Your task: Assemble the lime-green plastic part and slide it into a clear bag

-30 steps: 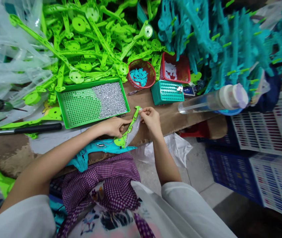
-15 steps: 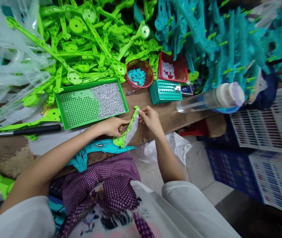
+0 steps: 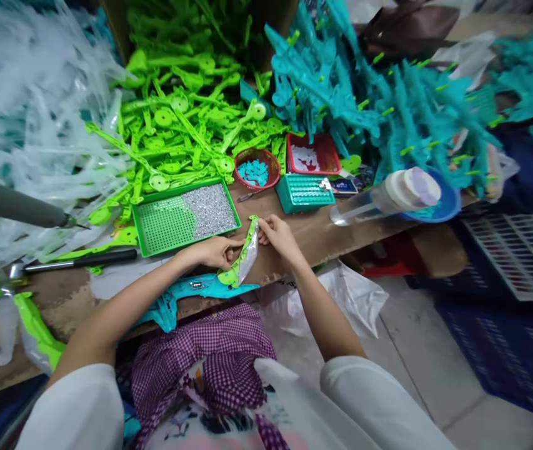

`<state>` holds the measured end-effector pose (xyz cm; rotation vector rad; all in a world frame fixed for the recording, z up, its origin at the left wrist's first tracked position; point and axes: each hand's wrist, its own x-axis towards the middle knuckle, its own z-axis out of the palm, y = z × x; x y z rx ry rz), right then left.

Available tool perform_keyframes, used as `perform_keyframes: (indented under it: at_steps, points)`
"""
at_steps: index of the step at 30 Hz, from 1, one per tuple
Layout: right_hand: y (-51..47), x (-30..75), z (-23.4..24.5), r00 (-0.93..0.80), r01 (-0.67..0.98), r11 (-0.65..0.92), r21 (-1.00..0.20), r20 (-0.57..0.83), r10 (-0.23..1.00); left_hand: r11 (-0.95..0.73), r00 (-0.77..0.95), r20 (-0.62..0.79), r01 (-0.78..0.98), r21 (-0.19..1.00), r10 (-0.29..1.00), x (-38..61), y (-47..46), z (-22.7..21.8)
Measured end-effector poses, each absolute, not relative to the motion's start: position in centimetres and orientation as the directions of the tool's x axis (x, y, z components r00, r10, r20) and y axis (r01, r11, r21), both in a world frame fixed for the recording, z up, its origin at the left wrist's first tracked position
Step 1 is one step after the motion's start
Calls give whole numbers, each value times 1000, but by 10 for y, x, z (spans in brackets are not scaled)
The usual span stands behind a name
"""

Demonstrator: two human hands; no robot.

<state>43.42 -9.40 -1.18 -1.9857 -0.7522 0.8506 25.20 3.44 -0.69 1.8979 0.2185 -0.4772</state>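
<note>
A narrow bright green plastic part (image 3: 230, 276) with a clear plastic blade-like piece (image 3: 249, 256) along its right side stands slanted over the table's front edge. My left hand (image 3: 214, 252) is closed at its left side, with the index finger laid against the green edge. At the upper end, my right hand (image 3: 279, 237) pinches the part's right side between thumb and fingers; anything small within that pinch is hidden. Beneath the part's lower end lies a turquoise plastic shell (image 3: 210, 286) with a small metal spring-like piece in it.
A green tray (image 3: 163, 249) holds many small metal pieces. Behind are a red round basket (image 3: 257, 185), a red square basket (image 3: 315, 173), a teal basket (image 3: 304, 201) and a bottle (image 3: 388, 194). A black-handled tool (image 3: 83, 260) lies left; a power screwdriver (image 3: 17, 200) hangs above. Green and turquoise heaps stand behind.
The view has shifted and tilted up, bringing the hanging screwdriver into sight at the left. Both hands keep nearly the same hold on the green part.
</note>
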Motion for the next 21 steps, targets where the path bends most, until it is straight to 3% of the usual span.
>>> perform_keyframes:
  at_steps: [5, 9, 11, 17, 21]
  points:
    - [-99, 419, 22, 620, 327, -310, -893, -45, 784, -273, 907, -417, 388, 881, -55, 248, 34, -7]
    - [-65, 370, 49, 658, 235, -86, -968, 93, 747, -265, 923, -383, 359, 895, -45, 248, 33, -11]
    - [-47, 351, 53, 595, 229, -18, -973, 125, 794, -297, 931, -364, 341, 892, -25, 247, 33, -11]
    - [-39, 373, 52, 485, 403, -58, -913, 159, 860, -267, 927, -373, 352, 897, -30, 245, 33, -5]
    - [-1, 412, 57, 420, 646, -62, -761, 287, 861, -214, 925, -377, 360, 908, -44, 245, 33, -6]
